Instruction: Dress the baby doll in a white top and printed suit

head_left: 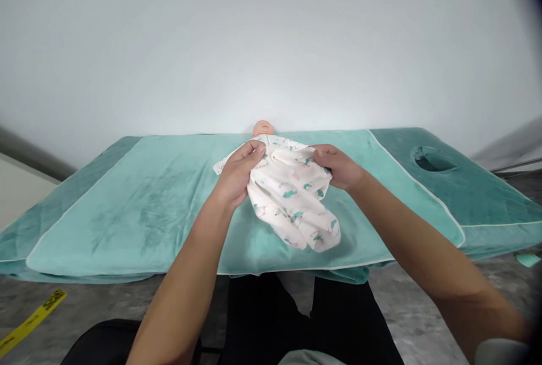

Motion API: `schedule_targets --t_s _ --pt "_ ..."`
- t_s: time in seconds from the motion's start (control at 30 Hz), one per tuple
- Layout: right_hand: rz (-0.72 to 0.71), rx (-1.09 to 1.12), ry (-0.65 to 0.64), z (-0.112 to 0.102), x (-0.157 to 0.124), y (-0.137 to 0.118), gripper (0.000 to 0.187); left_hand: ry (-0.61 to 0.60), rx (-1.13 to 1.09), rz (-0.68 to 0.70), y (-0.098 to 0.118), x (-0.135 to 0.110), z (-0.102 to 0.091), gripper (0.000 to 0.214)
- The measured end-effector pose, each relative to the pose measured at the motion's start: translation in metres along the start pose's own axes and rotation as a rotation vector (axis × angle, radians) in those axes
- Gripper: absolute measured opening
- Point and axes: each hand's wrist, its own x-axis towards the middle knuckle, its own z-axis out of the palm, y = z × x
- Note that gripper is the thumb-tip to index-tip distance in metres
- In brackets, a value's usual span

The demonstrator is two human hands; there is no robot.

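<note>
A white baby garment with a green and pink print (292, 193) hangs between my two hands, its lower end with two footed legs drooping toward me. My left hand (242, 168) is closed on its left edge, thumb on top. On the other side, my right hand (339, 165) pinches the cloth between thumb and fingers. Behind it a baby doll (263, 127) lies on the table with its head toward the wall. White printed cloth covers the doll's shoulders; whether that is part of the same garment I cannot tell. The doll's body is hidden.
A light green plush sheet (139, 201) with white piping lies over a darker green covered table (486, 190), which has a round hole at its right. The wall (271, 43) stands close behind. Yellow tape (31, 322) and a black seat (104, 345) are at lower left.
</note>
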Motion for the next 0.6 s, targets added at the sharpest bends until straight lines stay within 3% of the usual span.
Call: schedule_targets --t_s 0.13,0.2,0.27,0.37,0.43,0.47,0.53,0.6 --pt "-0.022 0.071 0.072 0.013 0.001 0.0 0.044 -0.284 0.257 -0.102 0.005 -0.009 0.003 0.037" --pt "-0.02 0.103 0.115 0.018 0.0 0.002 0.046 -0.232 0.236 -0.09 0.002 -0.012 0.008 0.035" --pt "0.034 0.114 0.076 0.026 -0.003 0.004 0.056 -0.107 0.08 -0.058 -0.003 -0.012 0.012 0.034" --pt "0.181 0.084 -0.22 0.038 -0.012 0.011 0.063 -0.039 -0.101 -0.08 -0.011 -0.012 0.016 0.034" --pt "0.267 0.03 -0.441 0.043 -0.016 0.017 0.055 -0.053 -0.091 -0.127 -0.012 -0.013 0.016 0.034" --pt "0.295 0.009 -0.489 0.043 -0.017 0.02 0.05 -0.064 -0.063 -0.149 -0.012 -0.015 0.015 0.034" --pt "0.293 0.023 -0.402 0.038 -0.018 0.029 0.045 -0.109 -0.001 -0.193 -0.01 -0.02 0.01 0.035" --pt "0.234 0.106 -0.189 0.03 -0.017 0.04 0.044 -0.217 0.038 -0.246 -0.01 -0.026 0.003 0.043"
